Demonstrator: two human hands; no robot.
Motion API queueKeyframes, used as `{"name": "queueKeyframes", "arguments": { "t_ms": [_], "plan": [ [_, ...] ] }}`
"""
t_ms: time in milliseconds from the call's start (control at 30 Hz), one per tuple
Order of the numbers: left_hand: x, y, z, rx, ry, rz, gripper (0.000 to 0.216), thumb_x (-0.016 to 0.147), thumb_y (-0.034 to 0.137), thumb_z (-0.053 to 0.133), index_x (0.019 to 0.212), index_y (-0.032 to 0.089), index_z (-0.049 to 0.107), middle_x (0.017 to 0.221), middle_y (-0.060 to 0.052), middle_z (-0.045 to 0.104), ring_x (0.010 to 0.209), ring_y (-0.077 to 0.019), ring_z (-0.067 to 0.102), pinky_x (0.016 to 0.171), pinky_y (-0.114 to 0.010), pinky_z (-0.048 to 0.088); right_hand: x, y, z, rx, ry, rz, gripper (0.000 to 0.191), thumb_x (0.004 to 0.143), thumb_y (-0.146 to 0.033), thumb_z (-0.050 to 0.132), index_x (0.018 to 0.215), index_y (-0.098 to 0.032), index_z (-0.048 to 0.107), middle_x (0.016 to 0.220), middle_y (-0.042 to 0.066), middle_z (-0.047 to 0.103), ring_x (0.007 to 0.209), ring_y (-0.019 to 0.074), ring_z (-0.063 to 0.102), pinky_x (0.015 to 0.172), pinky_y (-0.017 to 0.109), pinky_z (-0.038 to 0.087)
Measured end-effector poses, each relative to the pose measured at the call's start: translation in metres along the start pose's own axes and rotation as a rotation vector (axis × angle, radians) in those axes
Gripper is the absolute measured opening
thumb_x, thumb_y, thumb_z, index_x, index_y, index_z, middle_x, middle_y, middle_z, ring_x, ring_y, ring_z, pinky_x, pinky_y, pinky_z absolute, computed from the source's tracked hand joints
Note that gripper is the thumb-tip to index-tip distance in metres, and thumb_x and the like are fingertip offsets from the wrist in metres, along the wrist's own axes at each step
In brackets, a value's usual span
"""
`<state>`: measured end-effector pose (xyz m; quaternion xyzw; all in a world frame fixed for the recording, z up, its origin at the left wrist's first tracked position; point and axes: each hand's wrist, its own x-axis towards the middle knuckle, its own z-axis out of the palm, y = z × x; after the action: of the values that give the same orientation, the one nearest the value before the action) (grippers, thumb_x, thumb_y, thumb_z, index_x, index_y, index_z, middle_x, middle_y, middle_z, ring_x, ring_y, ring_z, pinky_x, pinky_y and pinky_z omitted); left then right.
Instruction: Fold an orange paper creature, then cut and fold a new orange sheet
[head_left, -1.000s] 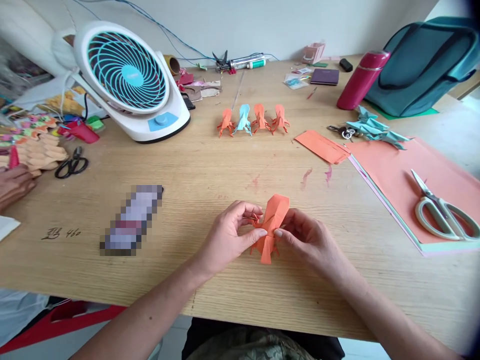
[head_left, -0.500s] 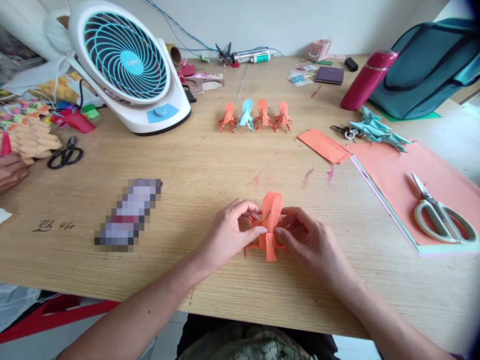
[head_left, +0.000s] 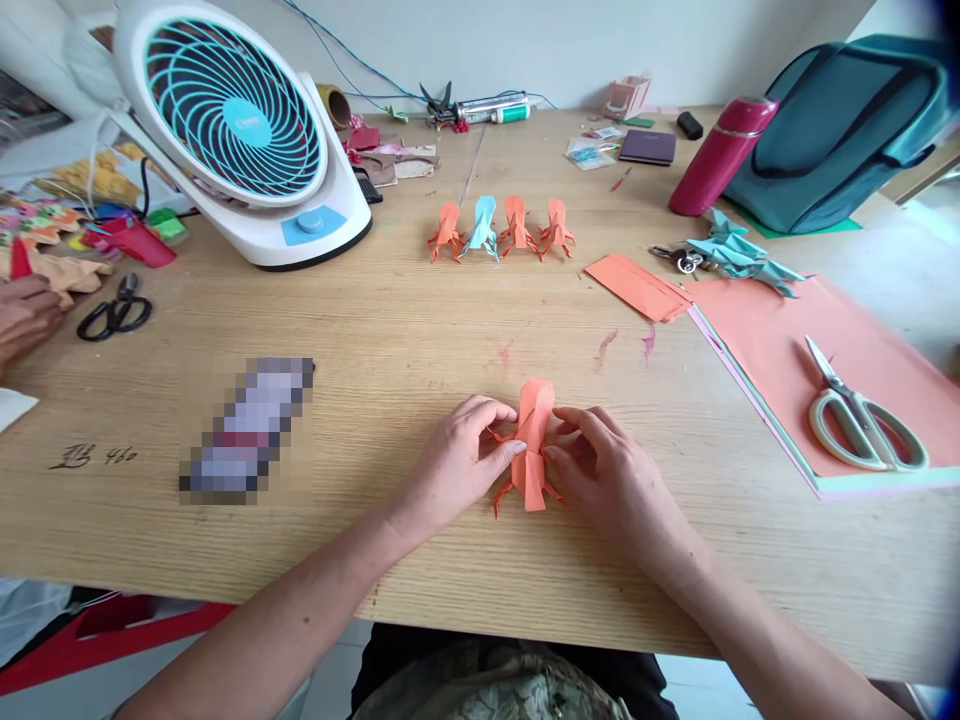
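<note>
An orange origami figure [head_left: 533, 430] with folded legs is held low over the near part of the table. My left hand [head_left: 471, 452] pinches its left side, the thumb on the body and the fingers by a front leg. From the right, my right hand [head_left: 600, 458] grips the other side between thumb and fingers, which hide the legs there. Farther back stands a row of similar figures: a light blue origami figure [head_left: 482, 222] among three orange ones, the rightmost orange figure [head_left: 556, 225] included.
Orange paper strips [head_left: 637, 287] lie beside stacked coloured sheets [head_left: 757, 330], with white-handled scissors [head_left: 862, 425] on top. A fan [head_left: 300, 215], black scissors [head_left: 116, 310] and a blurred-out flat object [head_left: 247, 430] are to the left. Another person's hand [head_left: 30, 315] shows at the left edge.
The view has shifted slightly. Both hands still hold the orange figure, and my right fingers have moved a little on its side. The other person's hand has come further into view.
</note>
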<state>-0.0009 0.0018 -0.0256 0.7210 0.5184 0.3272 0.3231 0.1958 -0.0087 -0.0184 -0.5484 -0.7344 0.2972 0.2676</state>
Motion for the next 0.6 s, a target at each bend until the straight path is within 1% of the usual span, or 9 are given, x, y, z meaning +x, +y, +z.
{"name": "queueKeyframes", "arguments": {
  "t_ms": [133,233,300,400,467,500,600],
  "plan": [
    [-0.001,0.002,-0.003,0.019,0.004,0.012,0.016,0.087,0.019,0.061,0.103,0.021,0.059,0.103,-0.004,0.062,0.094,-0.0174,0.058,0.086,-0.034,0.047,0.0,0.0,-0.002,0.009,0.035,0.01,0.019,0.089,-0.023,0.055,0.108,-0.025,0.058,0.099,0.005,0.061,0.079,0.0191,0.062,0.068,0.033,0.051],
    [-0.007,0.01,-0.006,0.106,0.08,0.076,0.017,0.09,0.019,0.057,0.107,0.021,0.056,0.106,-0.005,0.058,0.099,-0.0189,0.056,0.089,-0.036,0.046,0.0,0.004,-0.003,0.012,0.064,0.009,0.021,0.089,-0.021,0.053,0.109,-0.025,0.055,0.102,0.006,0.06,0.076,0.0177,0.062,0.065,0.032,0.052],
    [-0.014,0.019,-0.006,0.198,0.127,0.105,0.02,0.088,0.028,0.06,0.107,0.022,0.054,0.103,-0.006,0.055,0.097,-0.0205,0.054,0.086,-0.037,0.047,0.001,0.007,-0.004,0.021,0.085,0.0,0.022,0.089,-0.02,0.051,0.111,-0.025,0.054,0.105,0.006,0.06,0.073,0.0166,0.061,0.061,0.031,0.052],
    [-0.024,0.029,-0.001,0.295,0.123,0.111,0.044,0.077,0.048,0.071,0.103,0.022,0.048,0.096,-0.006,0.051,0.089,-0.0222,0.052,0.074,-0.036,0.048,0.006,0.01,-0.008,0.006,0.129,-0.03,0.024,0.09,-0.022,0.05,0.114,-0.024,0.054,0.111,0.009,0.058,0.075,0.017,0.062,0.059,0.031,0.053],
    [-0.028,0.031,0.005,0.318,0.094,0.096,0.055,0.069,0.054,0.076,0.101,0.022,0.045,0.096,-0.006,0.051,0.085,-0.0225,0.052,0.07,-0.036,0.048,0.012,0.01,-0.014,-0.021,0.118,-0.109,0.031,0.092,-0.018,0.046,0.122,-0.025,0.053,0.116,0.009,0.057,0.08,0.0172,0.063,0.065,0.032,0.054],
    [-0.029,0.031,0.008,0.323,0.08,0.079,0.057,0.067,0.054,0.077,0.1,0.022,0.044,0.096,-0.006,0.051,0.085,-0.0227,0.052,0.069,-0.036,0.048,0.016,0.01,-0.017,-0.044,0.087,-0.173,0.036,0.092,-0.014,0.044,0.126,-0.026,0.051,0.12,0.009,0.056,0.085,0.0177,0.063,0.069,0.032,0.055],
    [-0.031,0.029,0.013,0.306,0.05,0.044,0.053,0.069,0.042,0.079,0.1,0.022,0.042,0.098,-0.005,0.05,0.088,-0.0229,0.053,0.073,-0.038,0.048,0.03,0.011,-0.028,-0.176,-0.088,-0.396,0.055,0.088,-0.003,0.041,0.138,-0.028,0.044,0.138,0.009,0.048,0.109,0.021,0.06,0.082,0.034,0.054]
  ]
}}
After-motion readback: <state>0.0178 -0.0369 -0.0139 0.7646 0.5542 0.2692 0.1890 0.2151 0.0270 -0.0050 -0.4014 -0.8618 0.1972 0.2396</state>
